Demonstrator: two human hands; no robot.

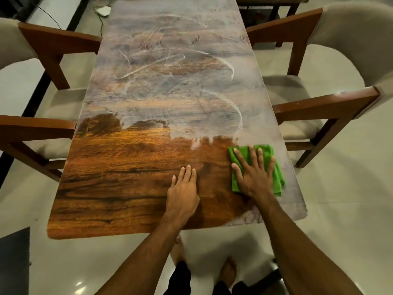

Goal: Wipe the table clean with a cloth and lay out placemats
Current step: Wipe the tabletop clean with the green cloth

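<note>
A long wooden table (pixel 119 188) fills the middle of the view. Its near left part shows dark glossy wood, while the far part and the right edge are covered in a pale dusty film (pixel 170 81) with swirl marks. A folded green cloth (pixel 278 177) lies near the table's right edge. My right hand (pixel 254 173) presses flat on the cloth, fingers spread. My left hand (pixel 184 194) rests flat on the bare wood just to the left of it, fingers together, holding nothing. No placemats are in view.
Wooden chairs with beige cushions stand on both sides: two on the left (pixel 49 45) and two on the right (pixel 323 107). A white device with a cable (pixel 103 10) lies on the tiled floor at the far left. My bare feet show below the near table edge.
</note>
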